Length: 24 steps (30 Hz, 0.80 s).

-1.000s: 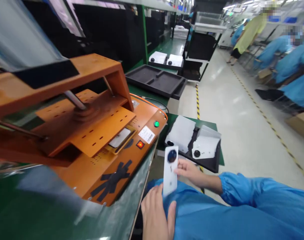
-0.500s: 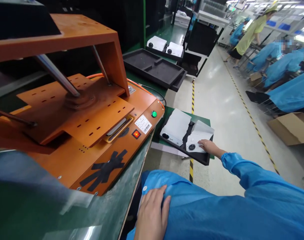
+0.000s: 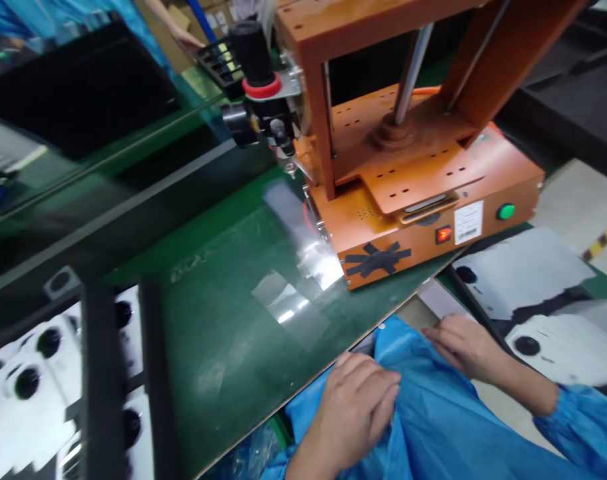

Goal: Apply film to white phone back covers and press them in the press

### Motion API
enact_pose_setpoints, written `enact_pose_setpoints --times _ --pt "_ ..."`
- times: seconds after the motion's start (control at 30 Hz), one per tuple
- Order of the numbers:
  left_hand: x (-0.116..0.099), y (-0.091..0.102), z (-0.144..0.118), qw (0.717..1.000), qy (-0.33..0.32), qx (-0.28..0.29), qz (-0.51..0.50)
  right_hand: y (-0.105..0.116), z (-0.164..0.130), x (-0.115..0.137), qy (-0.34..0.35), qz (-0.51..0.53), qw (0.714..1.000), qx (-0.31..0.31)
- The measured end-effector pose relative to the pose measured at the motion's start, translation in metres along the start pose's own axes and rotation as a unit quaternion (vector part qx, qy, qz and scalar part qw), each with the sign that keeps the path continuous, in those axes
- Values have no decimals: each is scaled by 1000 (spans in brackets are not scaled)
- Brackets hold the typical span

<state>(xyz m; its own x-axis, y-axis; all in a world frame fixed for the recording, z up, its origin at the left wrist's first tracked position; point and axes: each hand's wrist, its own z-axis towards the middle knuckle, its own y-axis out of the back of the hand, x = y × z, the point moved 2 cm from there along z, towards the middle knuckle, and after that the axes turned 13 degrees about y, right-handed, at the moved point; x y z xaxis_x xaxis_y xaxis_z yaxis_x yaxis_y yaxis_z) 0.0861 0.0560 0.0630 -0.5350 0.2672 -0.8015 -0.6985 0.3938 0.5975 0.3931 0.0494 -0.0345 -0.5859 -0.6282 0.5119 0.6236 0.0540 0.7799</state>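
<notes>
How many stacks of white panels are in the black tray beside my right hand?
2. One stack lies nearer the orange machine, the other nearer your right sleeve. The frame cuts off part of the black tray, so more could be hidden.

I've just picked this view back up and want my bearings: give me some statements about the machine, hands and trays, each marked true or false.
1. The green button sits right of the red-lit switch on the orange machine. True.
2. The left hand is pressing the green button. False: the left hand is over the blue garment.
3. Black tape strips cross on the machine's front. True.
4. The right hand is inside the left-side tray. False: the right hand is near the blue garment, on the other side of the picture.
5. White panels lie in the black tray at picture left. True.
</notes>
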Motion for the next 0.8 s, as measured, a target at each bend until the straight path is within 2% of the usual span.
enact_pose_setpoints --times 0.03,0.07,0.13,0.23,0.33,0.43,0.57,0.8 --pt "7 10 -6 999 19 -38 -3 -14 33 23 80 28 995 43" --pt "15 21 -11 996 44 -83 -1 -24 66 45 130 47 989 43" --pt "35 44 -19 977 111 -183 11 -41 128 81 184 93 978 19" --pt "66 77 -25 924 202 -322 41 -62 205 106 147 135 979 -29" --pt "91 96 -16 892 224 -381 95 -83 257 105 144 74 986 -38" --pt "109 97 2 883 243 -362 174 -97 281 93 179 -18 983 -18" --pt "122 90 14 870 288 -339 215 -101 286 80 183 -20 982 -36" --pt "126 87 9 875 254 -357 204 -105 285 93 288 -55 956 -2"
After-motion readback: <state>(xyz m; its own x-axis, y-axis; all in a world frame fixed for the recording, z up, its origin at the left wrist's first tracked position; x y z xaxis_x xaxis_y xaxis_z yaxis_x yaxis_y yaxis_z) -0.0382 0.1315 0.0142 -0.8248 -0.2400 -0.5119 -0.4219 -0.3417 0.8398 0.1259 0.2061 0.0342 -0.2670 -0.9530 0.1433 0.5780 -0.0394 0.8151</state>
